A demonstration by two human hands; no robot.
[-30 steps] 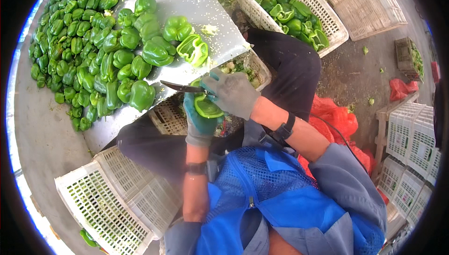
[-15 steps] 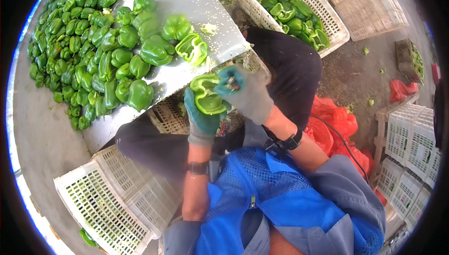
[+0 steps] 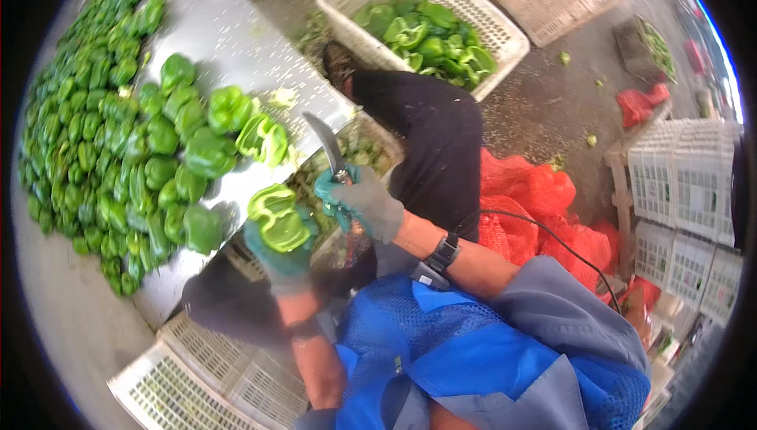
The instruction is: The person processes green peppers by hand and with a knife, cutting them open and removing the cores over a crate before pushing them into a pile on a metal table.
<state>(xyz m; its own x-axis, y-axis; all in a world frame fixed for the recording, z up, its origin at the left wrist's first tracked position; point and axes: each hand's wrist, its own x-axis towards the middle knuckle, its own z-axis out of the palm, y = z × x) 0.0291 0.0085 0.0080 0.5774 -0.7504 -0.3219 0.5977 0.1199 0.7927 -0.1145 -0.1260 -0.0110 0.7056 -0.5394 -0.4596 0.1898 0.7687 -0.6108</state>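
Observation:
Both my hands wear grey and green gloves. My left hand (image 3: 281, 253) cups a hollow half of a green bell pepper (image 3: 277, 219), cut side up, just off the table's near edge. In my right hand (image 3: 361, 203) is a knife (image 3: 325, 137) with a curved blade pointing up and away, its fingers wrapped round the handle. On the metal table (image 3: 225, 16) another cut pepper half (image 3: 262, 140) lies by the edge beside whole green bell peppers (image 3: 209, 152). A large heap of peppers (image 3: 95, 138) covers the table's left side.
A white crate (image 3: 509, 52) with cut peppers stands beyond my right knee. Below the table edge, a container (image 3: 380, 150) holds trimmings. Red mesh sacks (image 3: 524, 201) lie right of my leg. More white crates stand at lower left (image 3: 181, 383) and far right (image 3: 678, 162).
My hands have moved apart. The right has drawn back from the pepper half, its knife now in plain sight; the left has carried the half toward the table. The whole view has shifted.

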